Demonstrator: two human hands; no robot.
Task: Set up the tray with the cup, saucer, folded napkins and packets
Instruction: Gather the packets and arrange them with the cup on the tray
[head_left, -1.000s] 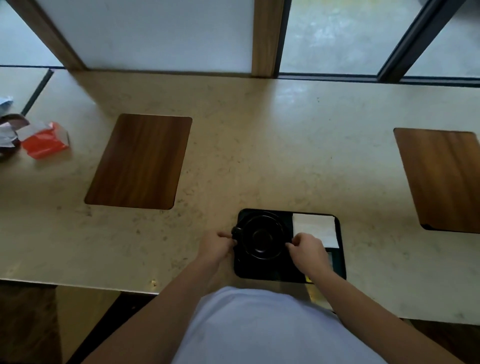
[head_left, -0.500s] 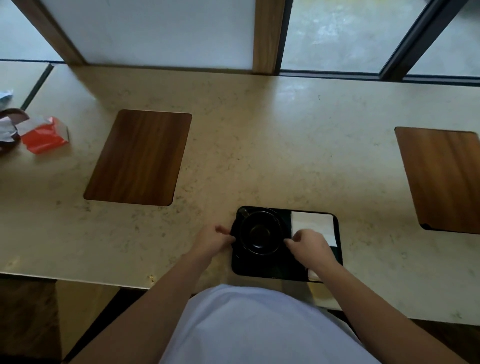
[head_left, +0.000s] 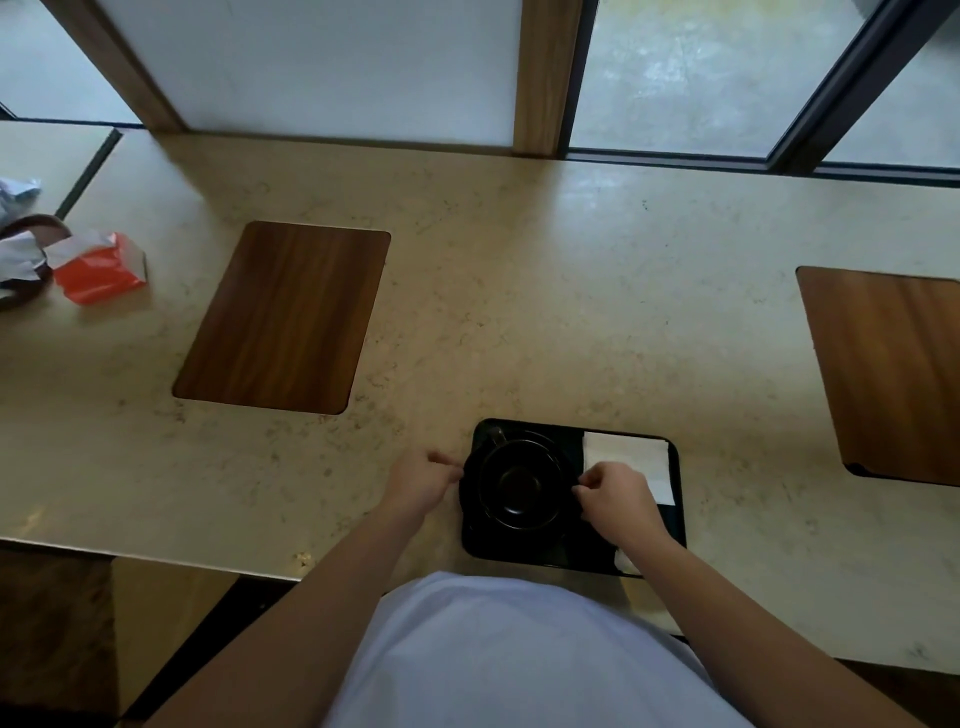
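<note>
A black tray (head_left: 675, 519) lies on the beige counter near its front edge. On its left half a black cup (head_left: 519, 480) stands on a black saucer (head_left: 470, 493), the cup's handle pointing to the far left. My left hand (head_left: 421, 480) pinches the saucer's left rim. My right hand (head_left: 615, 496) pinches its right rim. A folded white napkin (head_left: 623, 454) lies on the tray's right half, partly under my right hand. A pale packet corner (head_left: 626, 564) shows at the tray's front edge beside my right forearm.
Two wooden placemats lie on the counter, one (head_left: 283, 317) at left centre, one (head_left: 888, 371) at the right edge. A red packet (head_left: 98, 270) and crumpled paper by a dark bowl (head_left: 23, 254) sit far left. Windows run along the back.
The cup and saucer have turned, so the handle swung from the left side toward the far left corner. Both hands stayed on the saucer's rim.
</note>
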